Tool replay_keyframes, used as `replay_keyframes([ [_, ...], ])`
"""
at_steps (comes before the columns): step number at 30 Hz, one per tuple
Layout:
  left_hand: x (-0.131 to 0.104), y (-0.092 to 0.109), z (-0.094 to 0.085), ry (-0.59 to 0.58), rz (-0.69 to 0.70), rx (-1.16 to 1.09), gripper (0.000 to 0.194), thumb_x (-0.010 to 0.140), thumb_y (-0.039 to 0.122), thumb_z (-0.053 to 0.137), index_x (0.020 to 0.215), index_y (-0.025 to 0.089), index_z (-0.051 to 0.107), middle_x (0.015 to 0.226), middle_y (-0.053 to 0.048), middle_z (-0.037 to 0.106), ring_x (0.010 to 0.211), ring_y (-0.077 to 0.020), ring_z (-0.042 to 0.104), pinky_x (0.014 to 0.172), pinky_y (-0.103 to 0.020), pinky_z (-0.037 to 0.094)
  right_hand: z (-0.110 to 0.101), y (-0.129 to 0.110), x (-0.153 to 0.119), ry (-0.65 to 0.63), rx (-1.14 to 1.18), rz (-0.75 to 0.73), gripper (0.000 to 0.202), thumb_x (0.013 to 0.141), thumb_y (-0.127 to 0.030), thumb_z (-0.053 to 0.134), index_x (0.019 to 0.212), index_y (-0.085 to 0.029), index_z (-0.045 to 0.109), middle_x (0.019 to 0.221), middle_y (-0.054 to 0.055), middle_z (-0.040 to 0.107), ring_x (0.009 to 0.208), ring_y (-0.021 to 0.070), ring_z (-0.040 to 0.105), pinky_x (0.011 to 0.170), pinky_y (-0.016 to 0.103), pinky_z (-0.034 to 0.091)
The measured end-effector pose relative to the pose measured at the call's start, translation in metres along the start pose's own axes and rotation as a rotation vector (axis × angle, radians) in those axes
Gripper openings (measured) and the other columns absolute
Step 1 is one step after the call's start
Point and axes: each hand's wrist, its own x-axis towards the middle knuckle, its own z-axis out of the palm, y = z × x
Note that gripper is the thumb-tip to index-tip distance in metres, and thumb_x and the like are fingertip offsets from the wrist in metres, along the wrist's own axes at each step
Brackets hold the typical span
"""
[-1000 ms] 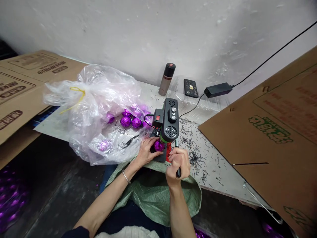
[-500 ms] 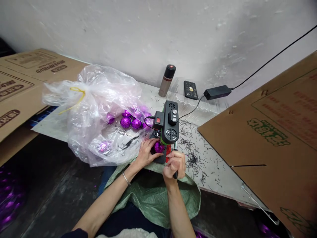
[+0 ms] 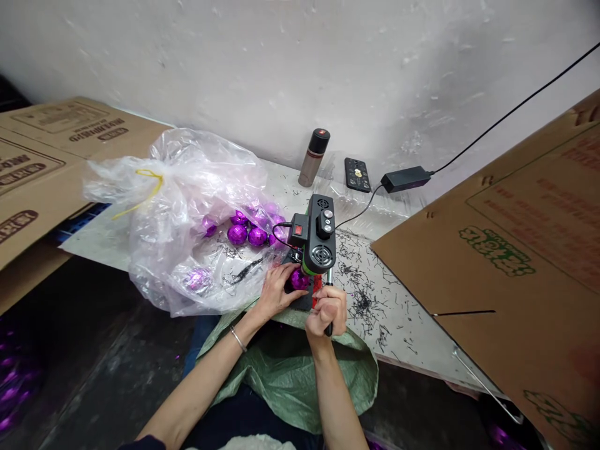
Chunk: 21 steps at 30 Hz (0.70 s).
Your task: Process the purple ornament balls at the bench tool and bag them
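A shiny purple faceted ball sits beneath the front end of a black bench machine with round vents and a red switch. My left hand curves round the ball's near left side, thumb and fingers on it. Just right of the machine, my right hand is wrapped round the black grip of its metal lever. More purple balls lie in the mouth of a clear plastic bag, left of my hands. A red part shows on the machine's base, between my hands.
Behind the machine stand a dark-capped bottle, a phone and a black power adapter with its cable. Short black scraps litter the tabletop. Cardboard boxes flank both sides. Green sheeting hangs below the table edge.
The view has shifted slightly. Both hands keep their places, the left at the ball and the right on the lever; no clear movement of either shows.
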Motion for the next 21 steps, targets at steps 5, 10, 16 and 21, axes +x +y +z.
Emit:
replay_keyframes([
  [5, 0.0, -0.001, -0.001, 0.002, 0.005, -0.005, 0.062, 0.086, 0.046, 0.082, 0.141, 0.023, 0.063, 0.136, -0.014, 0.07, 0.13, -0.034, 0.063, 0.112, -0.051, 0.048, 0.0, 0.007, -0.002, -0.023, -0.021, -0.085, 0.035, 0.106, -0.023, 0.035, 0.074, -0.023, 0.048, 0.076, -0.001, 0.055, 0.065, 0.013, 0.055, 0.064, 0.03, 0.048],
  [10, 0.002, -0.001, 0.0, 0.012, 0.025, -0.012, 0.062, 0.087, 0.046, 0.08, 0.14, 0.021, 0.062, 0.136, -0.015, 0.069, 0.13, -0.0337, 0.063, 0.111, -0.051, 0.048, -0.004, 0.0, 0.011, -0.063, -0.019, -0.128, 0.036, 0.106, -0.021, 0.037, 0.071, -0.022, 0.047, 0.074, -0.001, 0.055, 0.064, 0.0116, 0.055, 0.06, 0.028, 0.045],
  [16, -0.002, 0.003, -0.004, 0.008, 0.049, -0.025, 0.061, 0.088, 0.044, 0.078, 0.141, 0.02, 0.059, 0.136, -0.017, 0.069, 0.13, -0.0344, 0.064, 0.112, -0.054, 0.049, -0.009, -0.038, 0.059, -0.076, 0.005, 0.143, 0.038, 0.104, -0.016, 0.042, 0.067, -0.023, 0.046, 0.064, -0.003, 0.048, 0.065, 0.0135, 0.055, 0.064, 0.031, 0.042],
  [21, -0.049, 0.019, -0.017, -0.039, 0.217, 0.062, 0.06, 0.096, 0.039, 0.066, 0.15, 0.019, 0.049, 0.15, -0.021, 0.06, 0.142, -0.0348, 0.057, 0.117, -0.056, 0.046, -0.01, -0.039, 0.057, -0.088, 0.002, 0.114, 0.037, 0.104, -0.014, 0.042, 0.068, -0.023, 0.048, 0.066, -0.002, 0.051, 0.069, 0.0141, 0.057, 0.065, 0.03, 0.044],
])
